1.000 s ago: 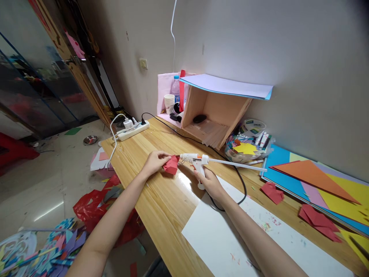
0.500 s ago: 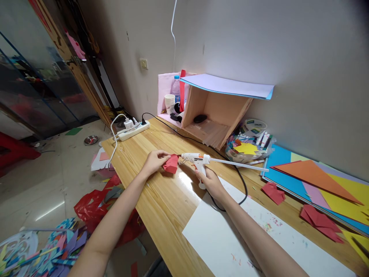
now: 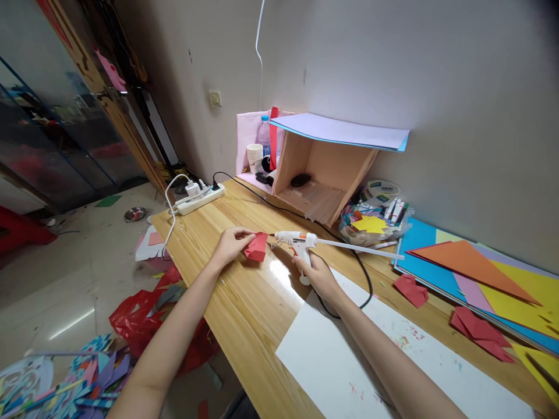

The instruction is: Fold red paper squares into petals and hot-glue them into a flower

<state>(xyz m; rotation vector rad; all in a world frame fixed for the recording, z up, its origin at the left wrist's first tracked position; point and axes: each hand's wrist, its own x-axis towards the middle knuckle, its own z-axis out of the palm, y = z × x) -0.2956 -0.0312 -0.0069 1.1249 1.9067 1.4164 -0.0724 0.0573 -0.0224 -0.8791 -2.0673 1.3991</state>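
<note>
Between the fingertips of my left hand (image 3: pixel 232 247) is a folded piece of red paper (image 3: pixel 256 248), held just above the wooden table. My right hand (image 3: pixel 320 275) grips the handle of a white hot glue gun (image 3: pixel 297 239), a finger at its trigger. The gun's nozzle points left and ends right beside the paper's edge; whether they touch I cannot tell. A long glue stick (image 3: pixel 358 249) juts from the gun's back end. Two more folded red paper pieces, one nearer (image 3: pixel 411 290) and one farther right (image 3: pixel 480 333), lie on the table.
A white power strip (image 3: pixel 201 199) with plugs sits at the table's far left. Behind my hands stand an open cardboard box (image 3: pixel 323 169) and a plastic basket (image 3: pixel 371 233) of markers and scraps. Coloured paper sheets (image 3: pixel 441 279) lie right. A black cord (image 3: pixel 370 279) loops by my right wrist.
The red paper has turned slightly in my left fingers, showing more of its front face. My right hand and the glue gun keep nearly the same place. The whole view has shifted a little.
</note>
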